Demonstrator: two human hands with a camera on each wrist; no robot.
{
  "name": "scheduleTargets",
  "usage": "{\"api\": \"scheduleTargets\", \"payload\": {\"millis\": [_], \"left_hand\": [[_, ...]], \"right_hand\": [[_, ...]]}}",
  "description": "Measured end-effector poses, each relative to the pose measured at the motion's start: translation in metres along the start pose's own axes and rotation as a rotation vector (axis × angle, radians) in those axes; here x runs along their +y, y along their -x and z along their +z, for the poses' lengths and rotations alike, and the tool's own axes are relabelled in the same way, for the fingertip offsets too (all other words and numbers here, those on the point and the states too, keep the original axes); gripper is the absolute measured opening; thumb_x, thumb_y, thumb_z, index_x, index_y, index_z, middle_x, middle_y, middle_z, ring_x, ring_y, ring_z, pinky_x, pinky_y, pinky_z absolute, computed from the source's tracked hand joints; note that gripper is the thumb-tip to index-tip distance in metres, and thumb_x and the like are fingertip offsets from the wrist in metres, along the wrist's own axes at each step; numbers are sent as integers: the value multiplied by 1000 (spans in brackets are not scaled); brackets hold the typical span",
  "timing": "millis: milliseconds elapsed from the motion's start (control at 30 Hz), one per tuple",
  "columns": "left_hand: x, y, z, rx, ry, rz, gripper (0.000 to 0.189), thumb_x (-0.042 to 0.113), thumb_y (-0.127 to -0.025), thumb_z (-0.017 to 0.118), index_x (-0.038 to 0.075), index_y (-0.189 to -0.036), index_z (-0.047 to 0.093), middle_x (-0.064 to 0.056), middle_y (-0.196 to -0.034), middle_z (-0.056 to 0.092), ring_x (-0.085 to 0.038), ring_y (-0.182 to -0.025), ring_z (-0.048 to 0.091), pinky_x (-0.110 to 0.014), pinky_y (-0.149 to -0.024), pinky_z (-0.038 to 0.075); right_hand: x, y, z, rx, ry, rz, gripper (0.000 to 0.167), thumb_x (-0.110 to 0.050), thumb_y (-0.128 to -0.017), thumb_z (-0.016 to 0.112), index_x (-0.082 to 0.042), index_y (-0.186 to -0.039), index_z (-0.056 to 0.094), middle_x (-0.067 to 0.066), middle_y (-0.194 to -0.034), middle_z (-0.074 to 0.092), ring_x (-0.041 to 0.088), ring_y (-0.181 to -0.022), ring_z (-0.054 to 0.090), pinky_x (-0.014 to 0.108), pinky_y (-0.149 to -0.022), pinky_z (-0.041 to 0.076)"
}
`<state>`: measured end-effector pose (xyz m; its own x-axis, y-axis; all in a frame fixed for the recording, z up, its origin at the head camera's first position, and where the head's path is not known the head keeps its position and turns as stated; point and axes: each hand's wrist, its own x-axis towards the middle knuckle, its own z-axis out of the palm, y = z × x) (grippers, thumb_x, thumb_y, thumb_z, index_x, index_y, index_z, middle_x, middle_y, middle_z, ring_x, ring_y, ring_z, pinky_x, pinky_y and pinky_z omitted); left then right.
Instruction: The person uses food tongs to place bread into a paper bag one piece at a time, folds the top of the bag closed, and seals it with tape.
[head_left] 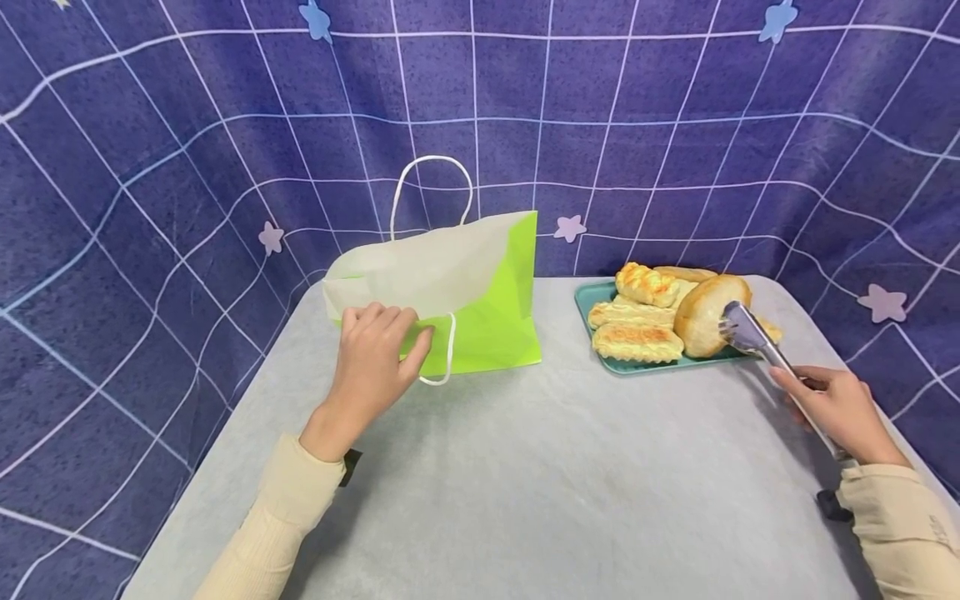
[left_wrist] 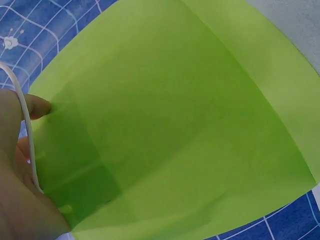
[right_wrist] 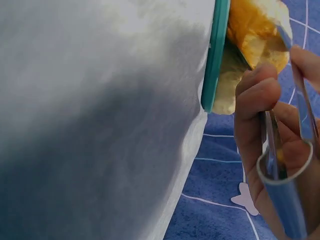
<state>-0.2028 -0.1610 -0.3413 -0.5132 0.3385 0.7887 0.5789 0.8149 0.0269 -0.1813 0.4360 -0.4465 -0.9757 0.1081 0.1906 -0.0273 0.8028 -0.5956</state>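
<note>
My left hand grips the near rim of a lime-green paper bag, its fingers over the edge. The bag's white inside shows, and a white cord handle crosses beside that hand in the left wrist view. At the right, my right hand holds metal tongs. Their tips are on a large round bread roll, which stands tilted over the green tray. In the right wrist view the tongs' arms are spread apart within the fingers; the far tip is hidden by the roll.
Several other breads lie on the tray, among them a long ridged loaf and a cheese-topped bun. A pale grey cloth covers the table. Behind it hangs a blue gridded curtain with stars.
</note>
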Motion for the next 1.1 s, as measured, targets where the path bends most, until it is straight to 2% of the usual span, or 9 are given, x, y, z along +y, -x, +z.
{"api": "scheduleTargets", "payload": {"millis": [267, 467, 667, 833, 1100], "left_hand": [[-1, 3, -1, -5, 2, -12, 21, 25, -92, 61, 8, -80, 59, -4, -66, 55, -27, -67, 46, -45, -70, 31], [-2, 5, -1, -11, 13, -15, 20, 24, -91, 62, 8, -80, 59, -3, -67, 54, -26, -68, 47, -45, -70, 30], [-3, 4, -2, -11, 17, -19, 20, 23, -91, 62, 9, -78, 57, -2, -65, 51, -26, -67, 46, -45, -71, 30], [-3, 3, -3, -10, 10, -22, 21, 25, -92, 61, 9, -78, 57, -2, -64, 51, -26, -67, 45, -45, -71, 30], [-4, 7, -1, 1, 9, -22, 21, 25, -92, 61, 9, -79, 58, -3, -65, 53, -26, -66, 45, -45, -70, 31]], "right_hand": [[-5, 0, 2, 69, -1, -42, 39, -38, -96, 64, 0, -94, 70, 2, -53, 59, 12, -43, 53, 28, -45, 35], [-7, 4, 3, 112, -19, -45, 36, -34, -97, 64, 1, -96, 71, -1, -53, 61, 9, -42, 56, 24, -44, 37], [-12, 7, -1, 170, -8, -58, 31, -36, -97, 64, -6, -91, 69, -3, -50, 58, 8, -41, 53, 26, -46, 33], [-20, 11, -5, 191, -18, -43, 28, -38, -96, 65, -10, -92, 68, -3, -52, 58, 7, -42, 52, 26, -45, 32], [-39, 14, -9, 219, -6, -81, 25, -36, -95, 67, -11, -95, 70, -2, -52, 59, 6, -42, 53, 25, -45, 32]]}}
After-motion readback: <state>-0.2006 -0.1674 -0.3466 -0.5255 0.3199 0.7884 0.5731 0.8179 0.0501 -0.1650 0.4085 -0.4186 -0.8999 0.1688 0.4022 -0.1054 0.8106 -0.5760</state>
